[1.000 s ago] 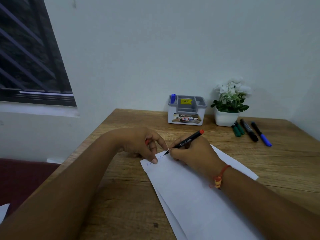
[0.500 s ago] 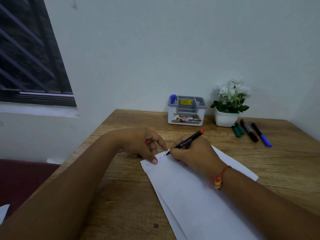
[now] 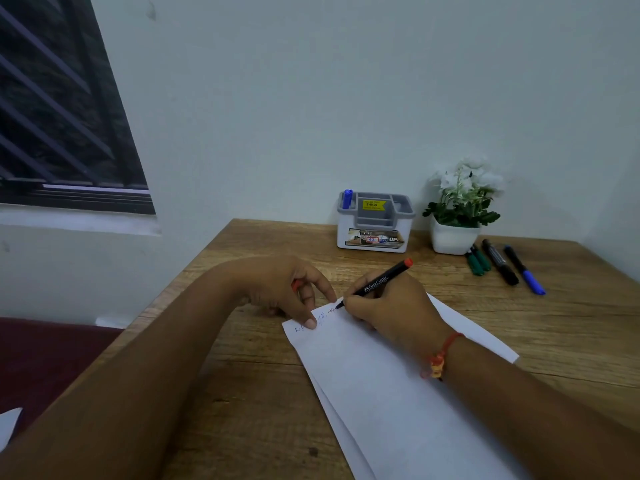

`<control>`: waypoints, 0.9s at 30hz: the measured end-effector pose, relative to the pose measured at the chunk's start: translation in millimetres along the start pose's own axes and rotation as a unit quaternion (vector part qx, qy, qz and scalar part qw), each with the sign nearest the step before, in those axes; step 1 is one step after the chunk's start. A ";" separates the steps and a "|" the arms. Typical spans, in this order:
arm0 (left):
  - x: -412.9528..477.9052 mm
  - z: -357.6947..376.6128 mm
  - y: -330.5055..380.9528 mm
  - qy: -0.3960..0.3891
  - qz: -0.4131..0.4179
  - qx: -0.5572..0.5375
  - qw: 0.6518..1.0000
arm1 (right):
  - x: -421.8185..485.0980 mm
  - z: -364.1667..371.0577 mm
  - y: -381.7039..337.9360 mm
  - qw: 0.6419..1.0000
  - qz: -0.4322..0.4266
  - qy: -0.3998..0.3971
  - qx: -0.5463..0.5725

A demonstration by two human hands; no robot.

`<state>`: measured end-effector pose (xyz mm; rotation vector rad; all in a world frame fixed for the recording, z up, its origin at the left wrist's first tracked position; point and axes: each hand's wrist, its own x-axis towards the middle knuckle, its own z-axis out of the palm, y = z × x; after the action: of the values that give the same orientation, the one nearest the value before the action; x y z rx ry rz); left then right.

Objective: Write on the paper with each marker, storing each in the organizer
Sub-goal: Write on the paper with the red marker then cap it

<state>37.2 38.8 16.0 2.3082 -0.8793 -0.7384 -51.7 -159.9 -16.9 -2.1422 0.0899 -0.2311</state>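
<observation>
My right hand grips a black marker with a red end, its tip touching the top edge of the white paper. Small scribbles show near that edge. My left hand presses a fingertip on the paper's top left corner and holds a red cap in its curled fingers. The grey and white organizer stands at the back by the wall, with a blue marker upright in its left slot. Two green markers, a black marker and a blue marker lie at the right.
A white pot with a flowering plant stands right of the organizer, touching the loose markers' ends. The wooden table ends at the left, beside a dark red surface. A barred window is at upper left.
The marker tip has crept slightly right along the paper's top edge as my right hand writes. My left hand has stayed in place.
</observation>
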 end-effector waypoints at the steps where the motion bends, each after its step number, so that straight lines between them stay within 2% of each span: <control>1: -0.1 0.0 -0.1 0.000 -0.001 -0.002 1.000 | 0.0 0.0 0.0 1.000 0.000 0.005 -0.001; 11: -0.6 0.3 0.0 0.001 0.000 -0.005 1.000 | 0.0 0.4 1.5 1.000 -0.018 -0.004 -0.012; 23: -0.2 -0.4 0.9 -0.001 0.000 0.007 1.000 | 1.4 -0.9 1.3 1.000 -0.005 0.012 -0.003; 27: -0.3 -0.3 1.4 -0.001 0.002 0.006 1.000 | 1.3 -0.6 1.6 1.000 -0.001 -0.006 0.002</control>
<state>36.6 38.2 17.2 2.3159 -0.8925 -0.7363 -50.5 -161.5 -17.8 -2.1400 0.0805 -0.2180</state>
